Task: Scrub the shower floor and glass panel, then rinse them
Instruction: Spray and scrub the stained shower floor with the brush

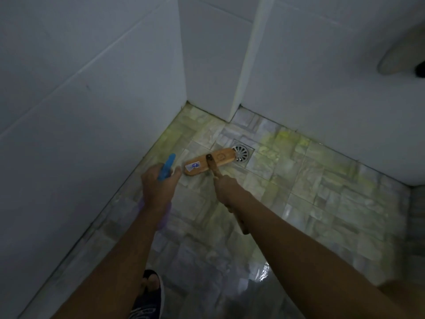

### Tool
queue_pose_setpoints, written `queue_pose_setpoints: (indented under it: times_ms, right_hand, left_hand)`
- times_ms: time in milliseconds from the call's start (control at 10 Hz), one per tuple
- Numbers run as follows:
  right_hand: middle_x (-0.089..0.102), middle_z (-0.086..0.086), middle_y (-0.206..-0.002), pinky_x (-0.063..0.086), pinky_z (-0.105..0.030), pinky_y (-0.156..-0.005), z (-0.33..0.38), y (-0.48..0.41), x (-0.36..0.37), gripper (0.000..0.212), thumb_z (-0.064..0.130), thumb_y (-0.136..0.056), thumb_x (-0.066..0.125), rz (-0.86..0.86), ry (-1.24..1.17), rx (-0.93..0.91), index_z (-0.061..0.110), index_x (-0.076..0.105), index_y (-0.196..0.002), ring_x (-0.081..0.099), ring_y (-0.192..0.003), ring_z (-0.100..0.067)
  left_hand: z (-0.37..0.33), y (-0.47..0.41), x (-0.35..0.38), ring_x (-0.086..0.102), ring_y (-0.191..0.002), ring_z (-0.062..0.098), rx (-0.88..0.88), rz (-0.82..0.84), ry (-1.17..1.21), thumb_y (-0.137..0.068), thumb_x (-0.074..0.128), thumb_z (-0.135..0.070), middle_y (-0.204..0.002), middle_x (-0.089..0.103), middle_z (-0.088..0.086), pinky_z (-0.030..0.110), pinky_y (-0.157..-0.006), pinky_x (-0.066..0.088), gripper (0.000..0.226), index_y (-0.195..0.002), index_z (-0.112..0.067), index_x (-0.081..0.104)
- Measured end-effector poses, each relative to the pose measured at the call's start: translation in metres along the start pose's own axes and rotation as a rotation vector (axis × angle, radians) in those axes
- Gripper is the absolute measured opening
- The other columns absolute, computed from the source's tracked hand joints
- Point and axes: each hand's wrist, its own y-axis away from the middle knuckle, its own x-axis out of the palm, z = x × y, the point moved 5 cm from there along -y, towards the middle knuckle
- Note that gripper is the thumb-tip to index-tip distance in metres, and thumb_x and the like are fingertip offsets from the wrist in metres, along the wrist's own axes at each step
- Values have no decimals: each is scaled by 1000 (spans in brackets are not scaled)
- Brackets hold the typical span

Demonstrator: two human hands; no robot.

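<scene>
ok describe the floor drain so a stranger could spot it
Find the far corner of the stone-tile floor under the white walls. Right of the wooden brush head lies the drain, the only metal thing: a square plate with a round slotted grate.

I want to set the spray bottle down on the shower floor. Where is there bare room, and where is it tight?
Bare floor tiles lie right of the drain, along the right wall, and beyond the brush toward the back corner. Tight: the strip by the left wall, where the left hand holds the spray bottle beside the brush.
</scene>
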Motion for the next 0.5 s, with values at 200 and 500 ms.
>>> queue_pose_setpoints:
  times_ms: [200,500]
  right_hand:
    - [52,-23,-130,49,-39,-89,12,6,-7,33,13,-104,36,-5,94,-84,-4,50,-129,57,-114,-37]
    - [53,-21,-125,48,-36,-77,9,1,-9,30,11,-101,40,-12,172,-106,-1,55,-125,59,-109,-36]
  left_hand:
    - [7,-14,-1,56,-57,26,49,-53,12,-70,82,-30,-61,57,9,44,-57,51,31,-67,-9,60]
    - [6,-22,4,58,-59,32,74,-46,19,-69,83,-35,-62,59,11,46,-58,51,33,-66,-10,60]
